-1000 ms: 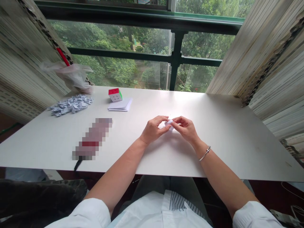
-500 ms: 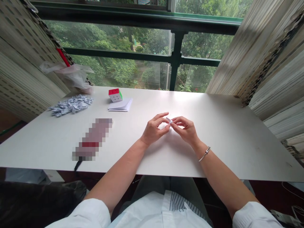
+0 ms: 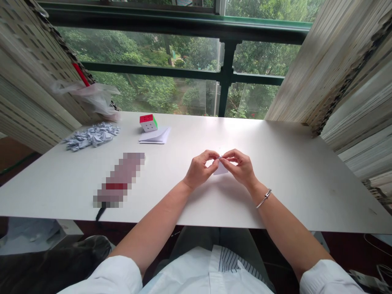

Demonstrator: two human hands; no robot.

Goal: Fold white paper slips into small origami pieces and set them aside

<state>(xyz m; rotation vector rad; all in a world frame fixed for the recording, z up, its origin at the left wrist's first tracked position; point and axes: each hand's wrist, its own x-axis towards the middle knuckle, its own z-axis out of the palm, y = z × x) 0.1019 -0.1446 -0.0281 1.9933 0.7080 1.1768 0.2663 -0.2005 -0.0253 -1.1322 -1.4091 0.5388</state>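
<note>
Just above the white table, a small folded piece of paper (image 3: 221, 168) is pinched between both of my hands. My left hand (image 3: 200, 166) grips its upper edge from the left, thumb and fingers pressed together. From the other side my right hand (image 3: 239, 164) pinches the same edge, its fingertips nearly touching those of the left. The paper's pale lower part shows beneath the fingertips; the fold between them is mostly hidden.
Far left on the table (image 3: 284, 183) lies a pile of folded paper pieces (image 3: 92, 136), with a plastic bag (image 3: 99, 100) behind it. A puzzle cube (image 3: 148, 123) sits on white paper sheets (image 3: 156, 136). Nearer is a pixelated object (image 3: 119, 179).
The left fingers, spread before, have closed in on the paper's upper edge. The paper's visible part now hangs below the fingertips instead of sticking up between them. The right hand has barely moved.
</note>
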